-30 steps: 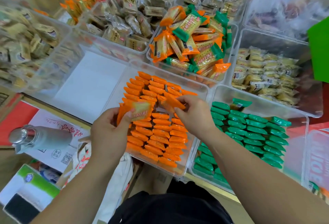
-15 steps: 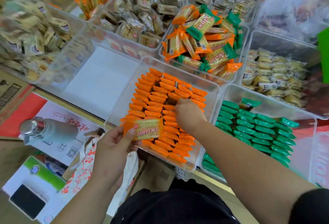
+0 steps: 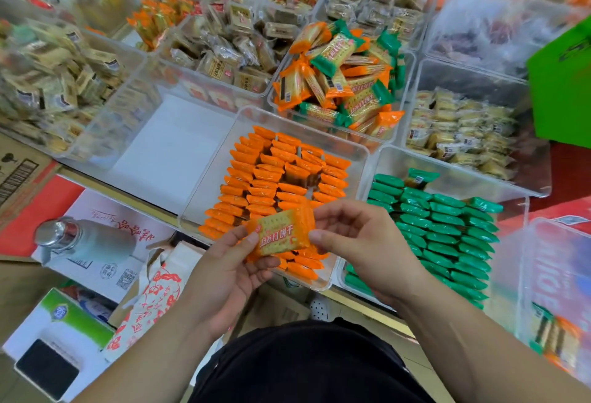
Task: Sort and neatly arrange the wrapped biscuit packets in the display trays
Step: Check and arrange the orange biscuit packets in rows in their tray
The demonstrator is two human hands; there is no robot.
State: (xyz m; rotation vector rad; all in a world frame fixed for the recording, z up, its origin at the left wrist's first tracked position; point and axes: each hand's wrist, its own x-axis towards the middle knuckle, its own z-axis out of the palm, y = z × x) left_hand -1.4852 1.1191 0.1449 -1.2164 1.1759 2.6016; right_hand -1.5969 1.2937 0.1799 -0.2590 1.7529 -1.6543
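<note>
Shop bench crowded with clear trays. Orange tray (image 3: 363,154) at near edge mostly rowed, gap mid-back. Green tray (image 3: 454,178) beside it rowed. Mixed heap (image 3: 339,82) behind unsorted. Left grip (image 3: 224,274) pinches orange packet (image 3: 281,233) over orange tray's near edge. Right grip (image 3: 361,242) curled at packet's right edge; cannot tell if pinching. Far trays blurred.
</note>
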